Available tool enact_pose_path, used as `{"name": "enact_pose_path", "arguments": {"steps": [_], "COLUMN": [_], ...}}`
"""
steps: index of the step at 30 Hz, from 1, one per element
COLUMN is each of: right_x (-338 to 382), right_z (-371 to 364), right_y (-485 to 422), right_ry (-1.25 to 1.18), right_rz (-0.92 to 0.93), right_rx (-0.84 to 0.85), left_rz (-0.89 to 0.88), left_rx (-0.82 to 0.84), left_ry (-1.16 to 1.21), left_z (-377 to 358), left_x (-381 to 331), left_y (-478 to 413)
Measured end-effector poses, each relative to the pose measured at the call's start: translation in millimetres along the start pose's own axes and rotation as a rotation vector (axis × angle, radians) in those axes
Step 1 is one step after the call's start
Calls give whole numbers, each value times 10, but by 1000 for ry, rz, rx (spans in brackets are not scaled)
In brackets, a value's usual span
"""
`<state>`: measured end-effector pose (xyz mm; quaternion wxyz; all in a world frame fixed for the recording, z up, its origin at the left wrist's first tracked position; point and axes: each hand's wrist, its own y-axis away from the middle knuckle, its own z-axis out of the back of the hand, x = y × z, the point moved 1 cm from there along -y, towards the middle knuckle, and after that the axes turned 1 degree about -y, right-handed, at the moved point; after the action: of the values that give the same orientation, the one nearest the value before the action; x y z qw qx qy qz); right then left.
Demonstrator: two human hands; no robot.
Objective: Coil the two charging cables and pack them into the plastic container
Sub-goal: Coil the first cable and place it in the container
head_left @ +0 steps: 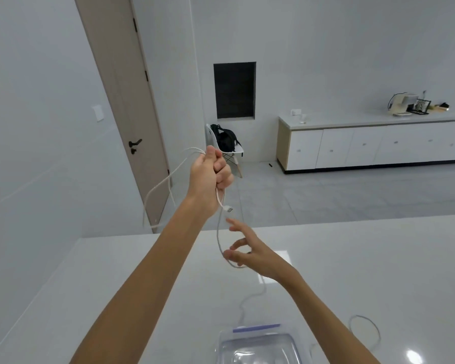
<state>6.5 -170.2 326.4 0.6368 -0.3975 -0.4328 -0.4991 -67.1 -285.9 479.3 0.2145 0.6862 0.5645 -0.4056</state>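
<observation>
Closest to me, at the bottom edge, sits the plastic container [247,345]: clear, rounded at the corners, with a flat purple clasp [256,327] along its far rim. It rests on a glossy white table [116,285]. Just right of it a thin grey loop of cable [363,316] lies on the surface. I cannot tell whether it is a second cable or more of the one I hold.

My right hand [250,250] hovers above the table with the fingers spread and relaxed, gripping nothing. A strand of the white cable [217,232] curves round my lower fingertips, seemingly touching them, then drops behind the hand toward the container.

Higher and farther out, my left hand [212,172] is a tight fist around that cable. Several slack, cord-like loops [158,186] spill out of the top of the fist to the left. A short end with a small rectangular plug [228,208] dangles below it.

Beyond the table are pale floor tiles and plain white walls. A beige door [126,101] with a black handle stands on the left. A white moulded chair [233,153] carries a black backpack [225,139] under a dark rectangular panel [234,90]. A long white cabinet [352,148] runs along the right wall.
</observation>
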Motion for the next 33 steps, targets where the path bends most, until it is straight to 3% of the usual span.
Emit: {"name": "enact_pose_path", "arguments": {"steps": [4, 7, 10, 12, 14, 17, 21, 24, 26, 28, 30, 33], "right_x": [-158, -449, -521, -450, -430, -496, -822, -995, -997, -880, -621, -90], "right_z": [-244, -199, 20, 241, 521, 1064, 1747, 1916, 1834, 1685, 1497, 1216], "right_y": [-130, -188, -295, -326, -335, -315, -192, -116, -109, -86, -35, 95], "right_ry": [221, 270, -76, -395, -581, -462, -121, 85, 79, 84, 93, -238], "right_rz": [-33, -81, -126, -175, -217, -290, -401, -496, -508, -502, -408, -178], "right_rx": [142, 53, -218, -372, -504, -711, -919, -828, -696, -594, -540, -311], "left_rz": [-45, -110, -68, 129, 427, 725, 750, 680, 622, 536, 427, 283], "left_rx": [-17, -82, -181, -171, -78, 202, 418, 490, 546, 585, 571, 507], "left_ry": [224, 149, -240, -449, -600, -907, -1246, -1094, -989, -1032, -1169, -1187], "left_z": [23, 175, 389, 613, 875, 1103, 1037, 832, 682, 545, 427, 258], "left_x": [-348, -570, -319, 13, 262, 326, 160, 111, 172, 302, 469, 643], "left_y": [-20, -36, 49, 143, 268, 410, 397, 358, 359, 363, 345, 314]}}
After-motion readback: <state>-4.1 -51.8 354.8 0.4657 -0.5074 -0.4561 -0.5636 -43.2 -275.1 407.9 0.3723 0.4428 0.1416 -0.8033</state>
